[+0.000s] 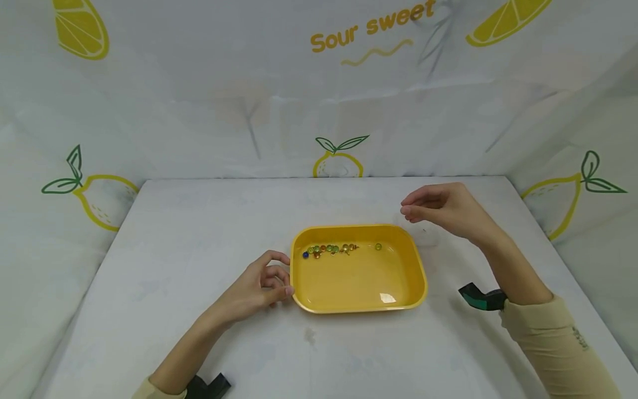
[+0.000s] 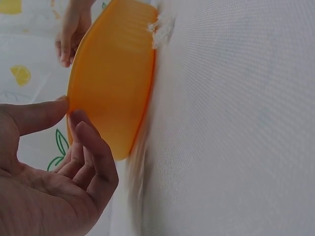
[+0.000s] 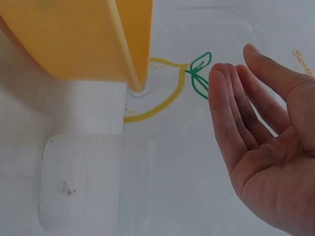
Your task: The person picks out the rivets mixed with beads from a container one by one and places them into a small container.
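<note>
Glassy multicoloured beads [image 1: 329, 249] could be spilled if the yellow plastic tray [image 1: 359, 282], pinched by left fingers [image 2: 93, 142], is tilted; right fingers [image 3: 224, 108] are empty.

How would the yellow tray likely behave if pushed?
The yellow tray looks fairly stiff: its rim and walls show no sagging. With its broad base, it would probably slide rather than tip. The small round balls inside would likely roll about.

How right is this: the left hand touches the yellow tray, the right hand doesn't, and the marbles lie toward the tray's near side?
Near is wrong: the head view shows the marbles toward the far side of the yellow tray. The left hand touches it; the right hand doesn't.
</note>
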Action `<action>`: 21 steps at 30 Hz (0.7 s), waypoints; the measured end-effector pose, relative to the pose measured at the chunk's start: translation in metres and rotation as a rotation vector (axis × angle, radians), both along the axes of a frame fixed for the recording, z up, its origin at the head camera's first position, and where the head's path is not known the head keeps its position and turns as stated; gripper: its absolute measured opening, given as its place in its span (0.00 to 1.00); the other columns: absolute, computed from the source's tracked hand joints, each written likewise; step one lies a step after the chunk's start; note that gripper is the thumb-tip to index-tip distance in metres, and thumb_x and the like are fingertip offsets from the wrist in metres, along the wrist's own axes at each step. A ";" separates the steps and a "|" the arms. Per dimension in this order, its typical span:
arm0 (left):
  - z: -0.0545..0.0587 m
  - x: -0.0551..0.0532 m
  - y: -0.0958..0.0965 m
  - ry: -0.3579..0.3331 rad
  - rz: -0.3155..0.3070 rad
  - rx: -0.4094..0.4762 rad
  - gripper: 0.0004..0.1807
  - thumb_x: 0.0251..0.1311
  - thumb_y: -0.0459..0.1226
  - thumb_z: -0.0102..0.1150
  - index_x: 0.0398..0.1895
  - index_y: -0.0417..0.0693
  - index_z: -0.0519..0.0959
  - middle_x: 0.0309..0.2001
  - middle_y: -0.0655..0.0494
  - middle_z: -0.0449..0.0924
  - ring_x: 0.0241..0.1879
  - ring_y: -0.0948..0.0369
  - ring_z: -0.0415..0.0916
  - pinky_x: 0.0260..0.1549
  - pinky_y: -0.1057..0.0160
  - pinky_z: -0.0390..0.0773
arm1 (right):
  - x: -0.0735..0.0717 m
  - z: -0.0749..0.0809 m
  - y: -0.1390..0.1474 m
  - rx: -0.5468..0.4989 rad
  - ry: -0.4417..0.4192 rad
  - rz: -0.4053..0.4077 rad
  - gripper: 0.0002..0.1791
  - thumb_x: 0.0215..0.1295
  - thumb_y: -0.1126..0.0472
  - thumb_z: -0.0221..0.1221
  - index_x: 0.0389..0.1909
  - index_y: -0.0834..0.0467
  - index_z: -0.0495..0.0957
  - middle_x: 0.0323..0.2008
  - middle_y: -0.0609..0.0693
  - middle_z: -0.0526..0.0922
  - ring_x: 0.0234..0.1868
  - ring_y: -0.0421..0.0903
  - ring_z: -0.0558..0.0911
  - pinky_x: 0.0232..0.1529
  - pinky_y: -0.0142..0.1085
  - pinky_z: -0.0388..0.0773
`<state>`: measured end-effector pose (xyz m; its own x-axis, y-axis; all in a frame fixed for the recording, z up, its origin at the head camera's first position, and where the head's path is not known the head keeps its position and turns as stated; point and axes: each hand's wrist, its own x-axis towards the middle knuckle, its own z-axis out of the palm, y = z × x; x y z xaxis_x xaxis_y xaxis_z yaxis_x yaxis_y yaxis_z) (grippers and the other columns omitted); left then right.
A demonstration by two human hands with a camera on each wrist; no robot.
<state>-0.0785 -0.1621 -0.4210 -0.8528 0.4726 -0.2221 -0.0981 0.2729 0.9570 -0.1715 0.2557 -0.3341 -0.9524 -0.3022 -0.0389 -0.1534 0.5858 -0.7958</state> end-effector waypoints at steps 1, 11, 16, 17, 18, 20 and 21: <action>0.000 0.000 0.000 0.000 0.000 0.000 0.31 0.68 0.34 0.69 0.68 0.38 0.64 0.41 0.50 0.81 0.33 0.57 0.79 0.28 0.64 0.79 | 0.000 0.001 -0.003 0.005 0.002 0.017 0.13 0.72 0.58 0.71 0.52 0.60 0.88 0.41 0.48 0.93 0.39 0.41 0.93 0.47 0.28 0.87; 0.001 0.000 0.000 -0.002 0.008 -0.007 0.31 0.68 0.34 0.69 0.68 0.38 0.64 0.40 0.50 0.82 0.33 0.57 0.79 0.28 0.64 0.79 | -0.003 0.003 -0.032 0.055 -0.015 0.180 0.10 0.70 0.57 0.73 0.48 0.55 0.90 0.43 0.53 0.93 0.43 0.49 0.92 0.47 0.30 0.88; 0.001 0.000 0.000 -0.002 0.008 -0.006 0.31 0.68 0.34 0.69 0.68 0.38 0.64 0.41 0.50 0.82 0.33 0.58 0.79 0.28 0.65 0.78 | -0.007 0.003 -0.048 0.069 -0.015 0.264 0.09 0.69 0.61 0.73 0.48 0.56 0.91 0.44 0.51 0.93 0.44 0.52 0.92 0.48 0.29 0.88; 0.001 0.000 0.000 -0.003 0.009 -0.007 0.31 0.68 0.34 0.69 0.68 0.38 0.64 0.41 0.50 0.82 0.33 0.58 0.79 0.28 0.65 0.78 | -0.008 0.002 -0.051 0.066 -0.020 0.282 0.09 0.69 0.62 0.73 0.48 0.56 0.90 0.44 0.51 0.93 0.44 0.53 0.92 0.49 0.29 0.88; 0.001 0.000 0.000 -0.002 0.009 -0.007 0.31 0.68 0.34 0.69 0.68 0.38 0.64 0.41 0.50 0.82 0.33 0.58 0.79 0.28 0.65 0.78 | -0.008 0.002 -0.054 0.060 -0.029 0.298 0.09 0.69 0.63 0.73 0.48 0.57 0.90 0.43 0.52 0.93 0.45 0.55 0.92 0.49 0.30 0.88; 0.001 0.000 0.000 0.000 0.008 -0.005 0.31 0.68 0.34 0.69 0.68 0.38 0.64 0.41 0.49 0.82 0.33 0.58 0.79 0.28 0.64 0.78 | -0.009 0.002 -0.060 0.054 -0.038 0.328 0.10 0.69 0.63 0.72 0.49 0.58 0.90 0.44 0.52 0.93 0.45 0.53 0.92 0.50 0.31 0.88; 0.001 0.000 0.000 0.001 0.008 -0.006 0.31 0.68 0.34 0.69 0.68 0.38 0.64 0.41 0.49 0.82 0.33 0.58 0.79 0.28 0.64 0.78 | -0.009 0.001 -0.063 0.051 -0.044 0.340 0.10 0.69 0.63 0.72 0.49 0.58 0.90 0.44 0.52 0.93 0.45 0.52 0.92 0.50 0.31 0.89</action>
